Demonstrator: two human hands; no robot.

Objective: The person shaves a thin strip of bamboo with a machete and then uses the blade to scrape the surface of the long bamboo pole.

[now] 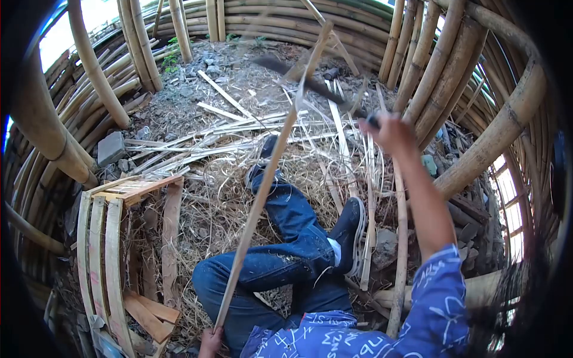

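Right grip [391, 132] wrapped on knife [334, 96], left grip [210, 342] holding bamboo strip [261, 206], slatted crate [114, 256] with boards [145, 316] inside

A strip [266, 185] crosses over the legs [289, 262], a crate [113, 256] at left, loose strips [225, 94] ahead.

1. Holds low end of long bamboo strip [262, 191] in left hand [210, 343], slanting up over bent legs [286, 265].
2. Grips knife [325, 93] by handle in right hand [391, 134], blurred, crossing strip near top; can't tell contact.
3. Sits among pale shavings [215, 197] and loose strips [224, 93], beside slatted wooden crate [113, 256] at left.
4. Flanked by bamboo poles [98, 65].
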